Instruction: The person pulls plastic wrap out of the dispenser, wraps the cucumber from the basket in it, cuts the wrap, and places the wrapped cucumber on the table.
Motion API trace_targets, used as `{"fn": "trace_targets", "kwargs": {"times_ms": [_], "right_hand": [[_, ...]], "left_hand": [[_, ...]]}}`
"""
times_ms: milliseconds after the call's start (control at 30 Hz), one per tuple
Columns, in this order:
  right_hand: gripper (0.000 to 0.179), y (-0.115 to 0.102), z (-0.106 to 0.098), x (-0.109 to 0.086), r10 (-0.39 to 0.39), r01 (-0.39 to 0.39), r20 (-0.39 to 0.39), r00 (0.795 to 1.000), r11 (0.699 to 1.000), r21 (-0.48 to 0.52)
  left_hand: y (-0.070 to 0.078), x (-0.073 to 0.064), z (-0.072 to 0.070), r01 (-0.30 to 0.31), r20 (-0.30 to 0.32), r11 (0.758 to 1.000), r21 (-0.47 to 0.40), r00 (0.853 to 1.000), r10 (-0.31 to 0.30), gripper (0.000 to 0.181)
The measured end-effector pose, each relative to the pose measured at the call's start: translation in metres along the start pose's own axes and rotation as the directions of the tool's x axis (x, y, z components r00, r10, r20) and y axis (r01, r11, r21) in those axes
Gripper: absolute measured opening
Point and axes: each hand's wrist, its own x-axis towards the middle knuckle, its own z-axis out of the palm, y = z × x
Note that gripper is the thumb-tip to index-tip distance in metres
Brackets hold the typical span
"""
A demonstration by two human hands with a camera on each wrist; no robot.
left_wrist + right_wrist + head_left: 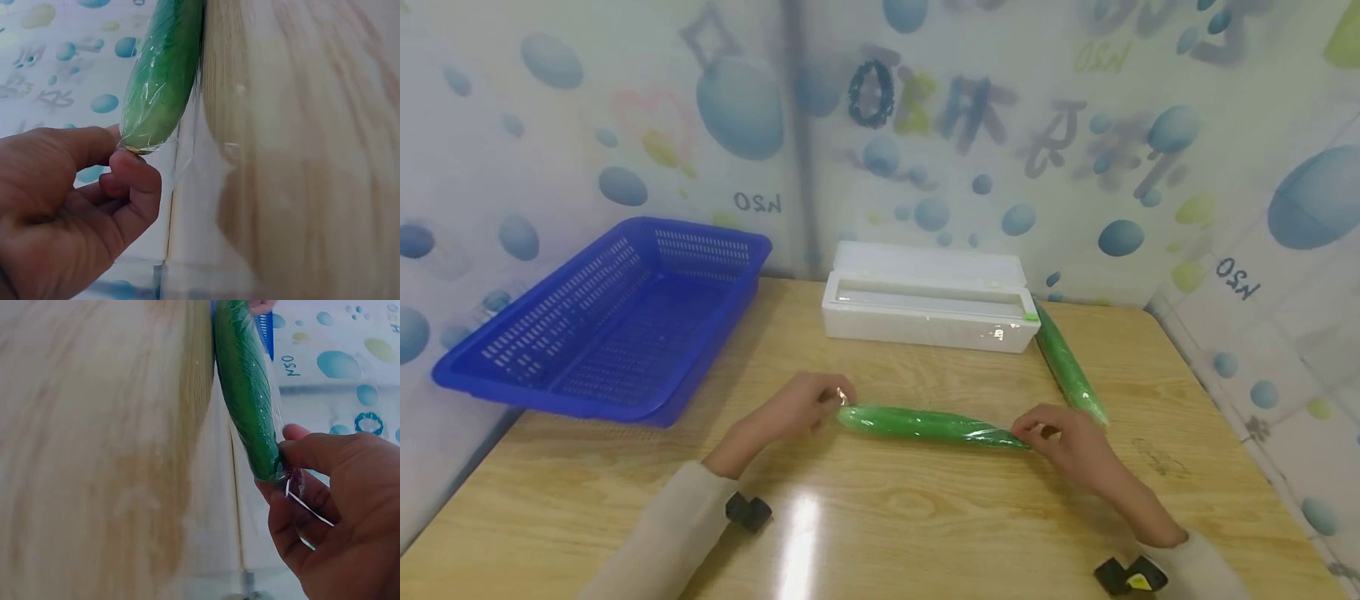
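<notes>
A green cucumber [925,425] wrapped in clear cling film lies crosswise between my two hands, over the front half of the table. My left hand [801,406] pinches the gathered film at the cucumber's paler left end; the left wrist view shows thumb and fingertip right at that tip [147,125]. At the other end my right hand [1070,442] grips the darker tip, with loose film [297,484] bunched among its fingers. Film clings along the cucumber's side in shiny creases.
Behind the hands stands a white cling film box [925,321] with its lid raised. Another cucumber [1067,362], glossy, lies beside its right end. A blue plastic basket [700,367] sits at the table's left. The patterned wall [925,167] closes off the back.
</notes>
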Motion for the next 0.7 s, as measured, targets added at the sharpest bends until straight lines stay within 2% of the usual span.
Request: {"fn": "trace_targets", "kwargs": {"times_ms": [167,367,567,700], "right_hand": [[0.022,0.012,0.001,-0.003,0.044,-0.049,0.048,0.998,0.993,0.105],[0.024,0.026,0.001,-0.006,0.001,-0.009,0.074,0.997,0.993,0.115],[0.033,0.032,0.003,-0.006,0.135,-0.145,0.097,0.986,0.984,0.104],[0.032,0.034,0.005,-0.003,0.176,-0.185,0.086,0.981,0.976,0.115]], "left_hand": [[-0.005,0.002,0.001,-0.015,-0.015,1.0,0.002,1.0,0.016,0.019],[-0.007,0.004,0.003,0.008,-0.034,1.0,-0.016,0.999,-0.009,0.016],[-0.01,0.006,0.002,0.047,-0.056,0.997,-0.057,0.997,-0.05,0.015],[-0.014,0.008,0.003,0.062,-0.093,0.997,-0.055,0.993,-0.067,0.014]]}}
